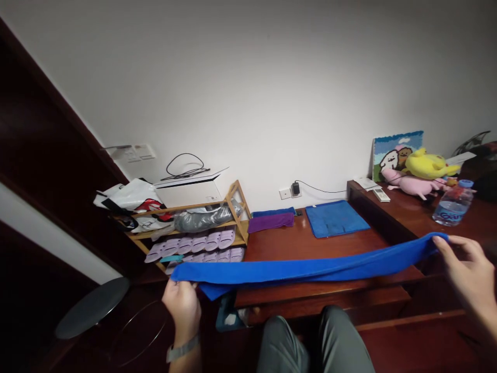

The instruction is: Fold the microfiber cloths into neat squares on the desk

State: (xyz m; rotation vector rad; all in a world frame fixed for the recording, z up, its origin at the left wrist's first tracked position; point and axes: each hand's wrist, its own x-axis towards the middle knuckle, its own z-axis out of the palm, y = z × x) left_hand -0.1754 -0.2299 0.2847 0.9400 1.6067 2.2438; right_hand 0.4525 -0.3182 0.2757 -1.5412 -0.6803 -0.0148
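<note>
A long blue towel [295, 272] is stretched sideways above the front of the brown desk [267, 247], folded lengthwise into a strip. My left hand [181, 304] pinches its left end, where a loose corner hangs down. At the opposite end, my right hand [468, 267] grips the cloth between thumb and fingers. On the desktop behind lie a folded blue cloth [336, 218] and a folded purple cloth [271, 223], with another blue cloth partly hidden behind the purple one.
Left of the desk stands a wooden rack [243, 220] of lilac slippers [205, 242]. A round stool [93, 306] is at lower left. A water bottle [452, 204], plush toys [429, 165] and a remote [381, 195] sit on the raised surface at right. A plugged-in adapter [295, 188] is on the wall.
</note>
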